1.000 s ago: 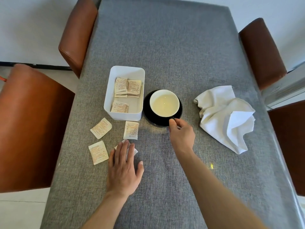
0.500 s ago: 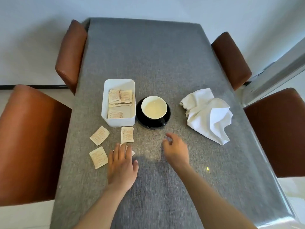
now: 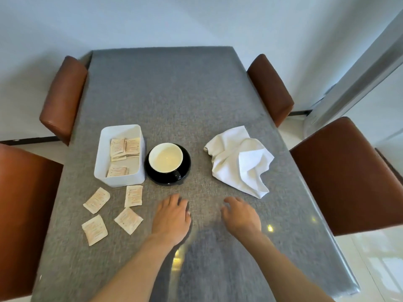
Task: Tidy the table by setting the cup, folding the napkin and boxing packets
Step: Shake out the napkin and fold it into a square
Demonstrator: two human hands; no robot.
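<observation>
Cup upright on black saucer, mid-table, just beside white box. Looks set; cup part likely done.

Napkin crumpled, right of saucer, apart from it. Not folded yet.

Packets: several inside box already. Four loose on grey tablecloth in front of box: one just at box's near wall, one to its left, two nearer: and.

Left hand palm down over cloth, fingers relaxed, grasping nothing. Right hand likewise, fingers loosely curled, nothing held. Contact with cloth: cannot tell. Both between packets and napkin, touching neither.

Risks from here, judged:
- Reaching for napkin past saucer: forearm or sleeve-side sweep could clip cup, slop the pale liquid inside. Cup looks fairly full.
- Dragging napkin across cloth could bunch tablecloth, jog saucer.
- Thin flat packets hard to pinch off fabric; sliding them risks pushing one off left table edge.
- Dropping packets from height into box could scatter stacked ones.
</observation>
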